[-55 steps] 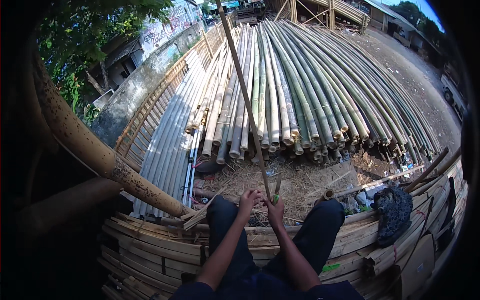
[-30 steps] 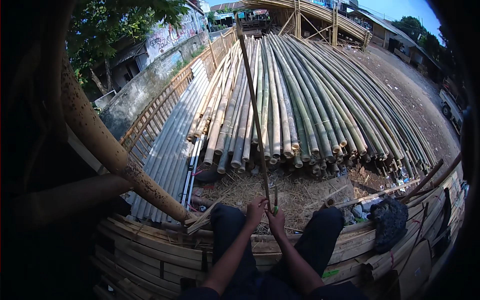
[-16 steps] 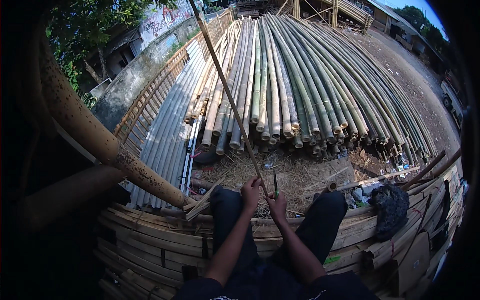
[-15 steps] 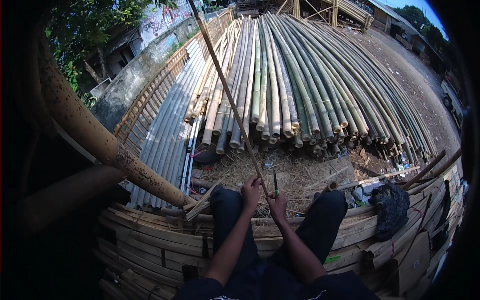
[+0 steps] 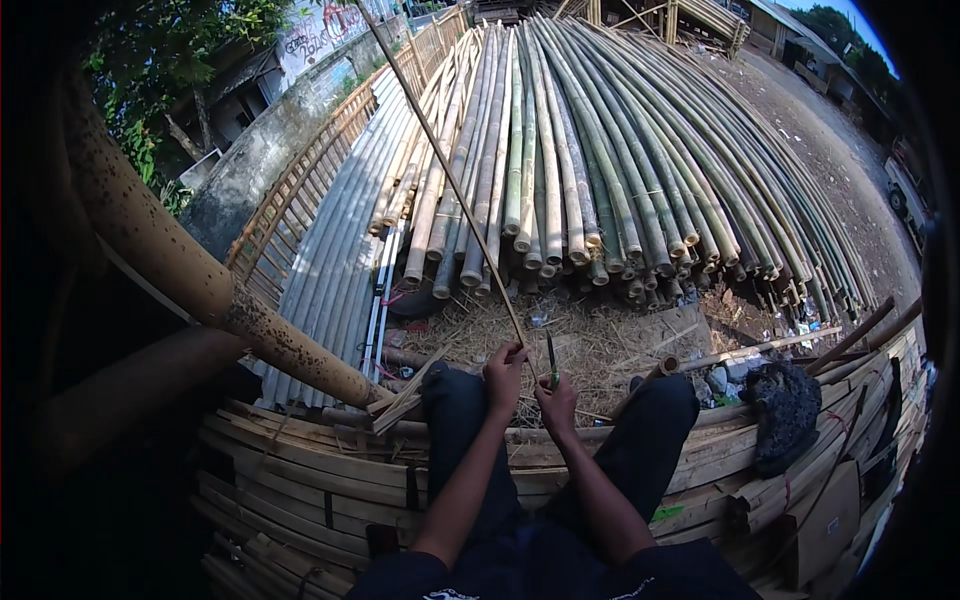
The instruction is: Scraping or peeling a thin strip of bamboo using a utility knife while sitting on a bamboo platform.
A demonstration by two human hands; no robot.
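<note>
A: Leaning farther left than in the earlier frame: long thin strip (image 5: 465, 205). Also wider than before: spacing between left hand (image 5: 504, 376) and right hand (image 5: 557, 400).
B: Position of strip?
A: Rising from between the knees (image 5: 452, 402), slanting up and leftward, crossing in front of the bamboo poles (image 5: 575, 160) and past the upper edge of view.
B: State of hands?
A: Left: fingers closed around the strip near its lower end. Right: wrapped around the handle of a knife (image 5: 552, 360), blade pointing up, just right of the strip. Contact between strip end and right hand: too small to judge.
B: Surroundings?
A: To the left, corrugated sheets (image 5: 325, 300) beside the poles. Below the knees, stacked slats (image 5: 300, 480). On the slats at right, a dark speckled bundle (image 5: 784, 415).
</note>
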